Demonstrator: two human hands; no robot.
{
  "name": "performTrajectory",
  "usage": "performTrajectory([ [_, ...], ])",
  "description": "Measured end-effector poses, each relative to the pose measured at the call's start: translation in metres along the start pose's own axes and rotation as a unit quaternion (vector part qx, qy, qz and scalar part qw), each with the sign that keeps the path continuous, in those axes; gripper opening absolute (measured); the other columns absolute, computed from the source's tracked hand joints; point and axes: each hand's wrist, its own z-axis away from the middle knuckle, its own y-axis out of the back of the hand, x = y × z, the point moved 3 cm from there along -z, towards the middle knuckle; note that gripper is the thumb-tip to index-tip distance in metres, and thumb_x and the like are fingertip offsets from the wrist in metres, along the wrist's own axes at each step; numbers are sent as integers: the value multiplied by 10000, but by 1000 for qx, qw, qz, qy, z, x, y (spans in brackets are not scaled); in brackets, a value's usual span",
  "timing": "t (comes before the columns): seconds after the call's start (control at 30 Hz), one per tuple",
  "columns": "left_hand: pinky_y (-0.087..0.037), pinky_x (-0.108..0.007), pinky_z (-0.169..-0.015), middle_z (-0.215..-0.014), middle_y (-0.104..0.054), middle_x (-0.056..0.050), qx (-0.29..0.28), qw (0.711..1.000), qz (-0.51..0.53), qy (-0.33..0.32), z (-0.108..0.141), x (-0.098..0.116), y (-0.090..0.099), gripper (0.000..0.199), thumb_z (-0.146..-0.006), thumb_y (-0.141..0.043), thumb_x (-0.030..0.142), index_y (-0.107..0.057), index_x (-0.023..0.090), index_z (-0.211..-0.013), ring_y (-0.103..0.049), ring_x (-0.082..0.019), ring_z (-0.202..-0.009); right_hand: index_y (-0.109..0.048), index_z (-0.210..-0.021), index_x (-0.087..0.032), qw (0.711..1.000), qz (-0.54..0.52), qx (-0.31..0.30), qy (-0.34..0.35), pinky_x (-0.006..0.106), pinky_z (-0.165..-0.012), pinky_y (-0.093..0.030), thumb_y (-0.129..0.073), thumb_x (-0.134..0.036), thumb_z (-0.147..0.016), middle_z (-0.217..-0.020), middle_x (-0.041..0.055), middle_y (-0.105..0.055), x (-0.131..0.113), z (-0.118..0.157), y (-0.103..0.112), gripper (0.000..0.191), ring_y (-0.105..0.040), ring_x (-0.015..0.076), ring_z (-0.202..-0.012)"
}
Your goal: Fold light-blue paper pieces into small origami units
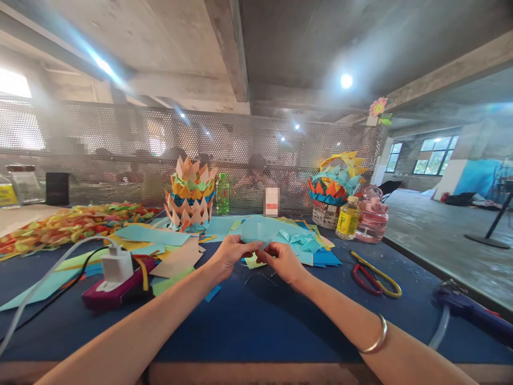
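Note:
A light blue sheet of paper (256,231) is pinched at its near edge between my two hands, above the middle of the table. My left hand (232,255) closes its thumb and fingers on the paper from the left. From the right, my right hand (284,261) grips the same edge, its fingertips close to my left thumb. Just behind my right hand lie folded light blue paper pieces (302,240). Flat blue sheets (326,258) spread out under them. Thin dark strands (256,277) rest on the table in front of my fingers.
Scissors (379,278) and a glue gun (460,305) lie at right. A purple power strip (116,286) with cables sits left, near heaped folded paper (80,224). Behind stand two folded-paper baskets (190,200) (331,192), a green bottle (223,195), a yellow bottle (347,219) and a pink bottle (372,219).

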Motion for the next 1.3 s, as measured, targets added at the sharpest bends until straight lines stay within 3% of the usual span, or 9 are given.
performTrajectory([
  [0.1, -411, -247, -607, -550, -629, -8, -12, 999, 28, 14, 1, 1, -2, 191, -566, -747, 312, -655, 146, -588, -523, -109, -534, -614, -678, -153, 1000, -13, -3, 8, 259, -640, -444, -582, -467, -748, -718, 58, -697, 1, -1, -1, 323, -615, 159, -667],
  [0.23, -438, -265, -633, -572, -630, -7, 16, 996, 78, 37, 2, 2, -1, 210, -513, -788, 278, -637, 147, -578, -550, -123, -557, -590, -654, -163, 1000, -14, 1, 19, 260, -634, -445, -595, -464, -738, -704, 52, -694, 1, -2, -2, 313, -619, 163, -676],
  [0.5, -457, -277, -590, -570, -602, -34, -11, 992, 124, 24, -2, -4, -1, 360, -679, -662, 468, -586, 131, -575, -550, -136, -547, -560, -632, -165, 999, -35, -1, 23, 257, -654, -438, -608, -411, -735, -679, 42, -677, -5, -2, -1, 271, -603, 150, -667],
  [0.7, -446, -256, -592, -610, -624, -54, -22, 995, 93, 5, 0, -1, -3, 425, -719, -582, 542, -624, 128, -635, -556, -135, -585, -550, -619, -167, 998, -65, 16, -21, 240, -571, -409, -608, -456, -719, -658, 31, -670, -4, 0, 1, 311, -568, 129, -587],
  [0.87, -444, -271, -624, -611, -633, -25, -53, 996, 62, -19, 2, 4, -6, 295, -605, -733, 412, -649, 131, -638, -536, -119, -552, -567, -644, -161, 998, -56, 13, -8, 243, -599, -423, -613, -491, -710, -667, 36, -666, -1, -1, 0, 340, -590, 143, -629],
  [1.1, -456, -257, -635, -627, -653, -18, -13, 995, 99, -1, 0, -2, -4, 205, -597, -754, 313, -654, 139, -638, -575, -121, -585, -520, -656, -172, 1000, -10, -7, 24, 257, -626, -436, -580, -408, -759, -655, 31, -645, 1, -2, -3, 265, -593, 149, -648],
  [1.2, -483, -292, -688, -690, -678, -29, 9, 994, 109, 0, -3, -2, 1, 239, -601, -747, 324, -656, 141, -724, -608, -139, -621, -510, -752, -176, 999, 12, 2, 44, 250, -598, -433, -579, -350, -758, -696, 24, -617, 1, -3, -1, 186, -574, 146, -667],
  [1.3, -490, -304, -693, -706, -689, -51, 17, 995, 97, 28, -6, -1, 6, 270, -623, -726, 349, -646, 138, -772, -638, -160, -647, -470, -968, -182, 993, 51, 80, 72, 248, -575, -437, -588, -265, -733, -832, 38, -584, 1, -3, 7, 276, -555, 149, -718],
])
